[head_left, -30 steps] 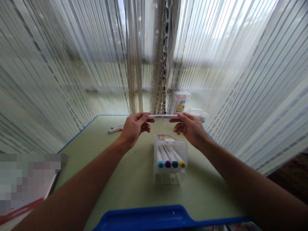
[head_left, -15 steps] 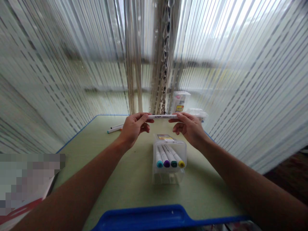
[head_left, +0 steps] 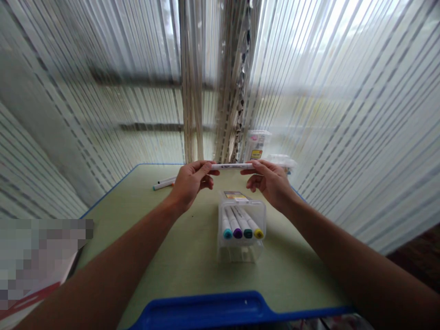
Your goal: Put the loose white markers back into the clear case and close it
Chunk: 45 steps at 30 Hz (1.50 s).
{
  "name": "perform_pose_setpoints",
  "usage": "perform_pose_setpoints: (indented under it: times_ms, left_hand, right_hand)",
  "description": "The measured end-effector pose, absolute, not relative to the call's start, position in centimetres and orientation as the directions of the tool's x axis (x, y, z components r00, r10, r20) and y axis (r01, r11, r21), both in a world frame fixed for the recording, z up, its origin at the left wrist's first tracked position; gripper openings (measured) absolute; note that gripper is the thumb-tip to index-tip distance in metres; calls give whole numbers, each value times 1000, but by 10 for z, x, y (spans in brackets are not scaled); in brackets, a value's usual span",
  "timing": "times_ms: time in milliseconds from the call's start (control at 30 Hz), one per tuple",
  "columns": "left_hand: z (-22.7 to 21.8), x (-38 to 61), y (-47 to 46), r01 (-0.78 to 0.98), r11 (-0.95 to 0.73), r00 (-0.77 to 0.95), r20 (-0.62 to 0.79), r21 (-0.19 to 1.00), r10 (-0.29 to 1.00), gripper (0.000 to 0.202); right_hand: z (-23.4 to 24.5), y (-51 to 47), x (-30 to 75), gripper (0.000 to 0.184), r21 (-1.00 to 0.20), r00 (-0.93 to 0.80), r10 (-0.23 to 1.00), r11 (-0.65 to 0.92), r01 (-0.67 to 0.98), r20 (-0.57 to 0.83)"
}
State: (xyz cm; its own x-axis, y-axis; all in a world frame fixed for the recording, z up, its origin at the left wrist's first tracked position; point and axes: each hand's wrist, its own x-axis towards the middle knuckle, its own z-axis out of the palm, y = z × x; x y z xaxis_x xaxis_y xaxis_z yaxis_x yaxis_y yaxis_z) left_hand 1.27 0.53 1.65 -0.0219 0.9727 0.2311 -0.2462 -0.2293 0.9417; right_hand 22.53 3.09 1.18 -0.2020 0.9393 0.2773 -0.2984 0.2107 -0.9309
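Note:
A white marker [head_left: 233, 167] with dark lettering is held level above the table. My left hand [head_left: 192, 183] pinches its left end between thumb and fingers, and my right hand [head_left: 270, 182] pinches the right end. Both ends of the marker are hidden by my fingers. Below and between the hands lies a clear plastic case [head_left: 242, 252], its open end facing me. Inside it are several white markers [head_left: 237, 221] with light blue, purple, dark green and yellow caps. Beyond my left wrist, loose markers [head_left: 163, 185] lie on the table, partly covered by that hand.
The pale green table [head_left: 172, 270] has a blue rim with a molded tray [head_left: 206, 308] at the near edge. Another clear case [head_left: 257, 144] stands upright at the back, beside a clear plastic item [head_left: 282, 161]. String curtains [head_left: 137, 101] hang behind. A partly blurred flat object [head_left: 37, 270] is at left.
Both hands keep the same grip on the marker and have hardly moved. The curtain strands have shifted slightly.

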Motion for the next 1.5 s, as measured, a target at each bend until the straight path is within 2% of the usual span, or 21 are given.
perform_pose_setpoints:
  times_ms: [833, 1133, 1500]
  left_hand:
    - [18, 12, 6, -219, -229, -27, 229, 948, 973, 21]
    - [13, 12, 8, -156, -241, -35, 238, 958, 971, 30]
    - [13, 12, 7, -154, -227, -33, 224, 962, 974, 28]
  right_hand:
    - [11, 32, 224, 29, -922, -198, 936, 220, -319, 292]
    - [11, 26, 218, 36, -912, -159, 911, 343, -223, 381]
    - [13, 24, 218, 37, -912, -154, 905, 369, -180, 397]
